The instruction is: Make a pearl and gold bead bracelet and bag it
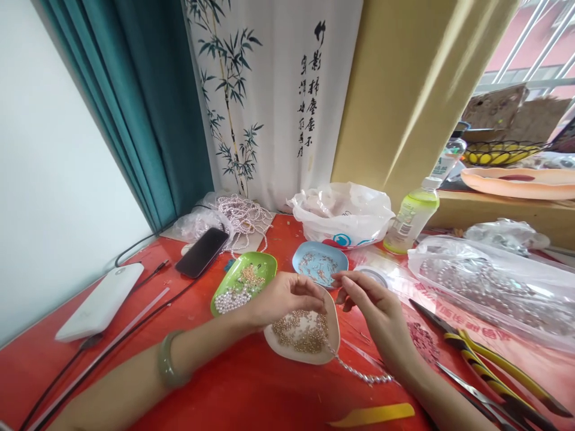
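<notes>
My left hand (302,294), its wrist in a jade-coloured bangle (171,359), is closed over a cream tray (335,323) of small gold beads. A pearl bead strand (359,374) runs up from the table across the tray's right edge to its fingertips. To the right, my right hand (366,293) is closed in a pinch just below the blue tray (297,260), which holds small metal pieces. What is between those fingers is too small to make out. Behind my left hand, a green tray (220,281) holds white pearls and gold bits.
Pliers (471,353), scissors (467,386) and reddish beads (422,342) lie at right, with a yellow strip (372,414) in front. Farther back are a bead-filled bag (485,281), a bottle (411,218) and a plastic bag (345,215). A phone (202,252), power bank (101,302) and cables lie left.
</notes>
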A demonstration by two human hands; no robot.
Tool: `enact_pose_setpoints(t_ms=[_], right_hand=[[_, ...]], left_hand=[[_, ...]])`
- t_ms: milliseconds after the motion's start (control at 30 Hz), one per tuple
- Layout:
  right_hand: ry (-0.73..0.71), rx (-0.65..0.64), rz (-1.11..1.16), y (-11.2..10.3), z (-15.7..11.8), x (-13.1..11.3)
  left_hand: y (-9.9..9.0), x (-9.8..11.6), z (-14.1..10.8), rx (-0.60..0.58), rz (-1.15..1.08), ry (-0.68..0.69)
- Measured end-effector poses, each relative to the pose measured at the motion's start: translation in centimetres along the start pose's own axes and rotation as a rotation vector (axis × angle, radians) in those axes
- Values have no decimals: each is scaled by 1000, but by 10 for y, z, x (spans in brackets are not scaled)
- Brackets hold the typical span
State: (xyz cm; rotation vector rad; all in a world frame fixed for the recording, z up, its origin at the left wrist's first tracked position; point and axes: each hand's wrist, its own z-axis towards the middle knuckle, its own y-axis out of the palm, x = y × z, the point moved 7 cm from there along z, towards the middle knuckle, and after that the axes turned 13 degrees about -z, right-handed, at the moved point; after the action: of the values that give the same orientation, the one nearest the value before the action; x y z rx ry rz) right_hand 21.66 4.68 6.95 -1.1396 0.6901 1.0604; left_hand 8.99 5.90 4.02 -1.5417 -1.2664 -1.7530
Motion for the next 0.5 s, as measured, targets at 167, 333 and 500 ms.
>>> enact_pose_setpoints(t_ms=[167,333,500], right_hand=[[58,-115,118,8,0,-3],[107,-237,282,16,-5,-7],[145,-211,400,12,-5,-10]], left_hand=[[7,0,-4,-54,-70,-30],[16,-2,-7,-169,-130,-63],[22,-8,-9,-294,-196,-114]])
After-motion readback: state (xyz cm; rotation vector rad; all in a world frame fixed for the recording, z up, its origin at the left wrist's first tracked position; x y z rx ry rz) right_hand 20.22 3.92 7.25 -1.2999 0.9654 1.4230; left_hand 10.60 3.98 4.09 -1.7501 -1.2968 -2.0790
